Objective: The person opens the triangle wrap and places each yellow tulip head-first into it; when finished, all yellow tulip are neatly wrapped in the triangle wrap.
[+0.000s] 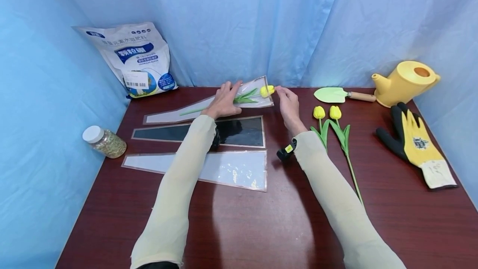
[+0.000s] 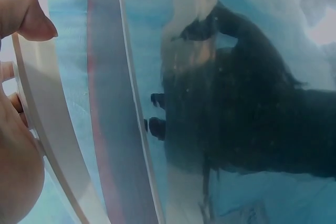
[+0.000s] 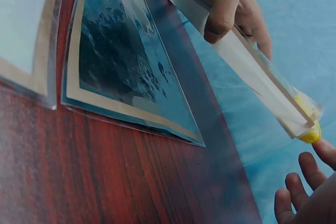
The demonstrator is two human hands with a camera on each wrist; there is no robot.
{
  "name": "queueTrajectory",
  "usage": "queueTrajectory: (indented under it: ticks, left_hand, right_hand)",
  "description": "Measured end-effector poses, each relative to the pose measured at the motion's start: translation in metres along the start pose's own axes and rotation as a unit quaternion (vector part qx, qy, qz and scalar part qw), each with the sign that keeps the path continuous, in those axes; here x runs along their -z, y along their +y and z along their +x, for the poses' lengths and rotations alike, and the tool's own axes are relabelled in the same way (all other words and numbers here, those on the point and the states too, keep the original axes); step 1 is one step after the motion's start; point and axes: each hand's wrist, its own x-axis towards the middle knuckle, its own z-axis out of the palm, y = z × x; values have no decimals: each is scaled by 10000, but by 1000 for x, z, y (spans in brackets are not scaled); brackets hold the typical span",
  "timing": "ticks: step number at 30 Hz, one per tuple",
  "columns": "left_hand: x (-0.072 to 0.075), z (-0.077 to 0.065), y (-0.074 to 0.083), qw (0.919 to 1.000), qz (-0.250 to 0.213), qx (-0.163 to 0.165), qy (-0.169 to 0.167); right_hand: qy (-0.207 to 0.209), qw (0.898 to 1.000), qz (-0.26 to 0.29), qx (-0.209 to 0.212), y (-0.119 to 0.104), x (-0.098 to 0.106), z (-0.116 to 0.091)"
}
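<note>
A yellow tulip (image 1: 266,91) with green leaves lies in a clear, white-backed tapered flower sleeve (image 1: 164,117) at the back of the table. My left hand (image 1: 224,101) grips the middle of this sleeve, covering part of the stem; its thumb shows at the near edge in the right wrist view. At the wide end, my right hand (image 1: 289,107) reaches an extended index finger to the bloom, which pokes out slightly from the sleeve's mouth. Its other fingers are loosely bent. Two more tulips (image 1: 335,113) lie beside the right forearm.
Nearer me lie a black sleeve (image 1: 242,132) and another white one (image 1: 231,169). A fertilizer bag (image 1: 134,59) and a white-lidded jar (image 1: 106,142) stand at left. To the right are a trowel (image 1: 331,94), a yellow watering can (image 1: 401,82) and a work glove (image 1: 418,144).
</note>
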Motion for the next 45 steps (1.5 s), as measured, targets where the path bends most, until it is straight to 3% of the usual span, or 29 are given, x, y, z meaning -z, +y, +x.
queueTrajectory:
  ticks: [21,31,37,45]
  left_hand:
    - [0,1,-1,10000,66,-10,-17]
    - [2,1,-10,9999,51,-70,-57]
    - [7,-1,-22,9996,-52,121,-245]
    - [9,-3,-34,9981,-43,344,-506]
  right_hand:
    - [-229,9996,-68,-169,-1,-16,0]
    - [-592,9981,-6,-169,5,-15,4]
    - [-584,9968,-527,-110,16,-17,10]
    - [-1002,9815,-1633,35,23,-26,15]
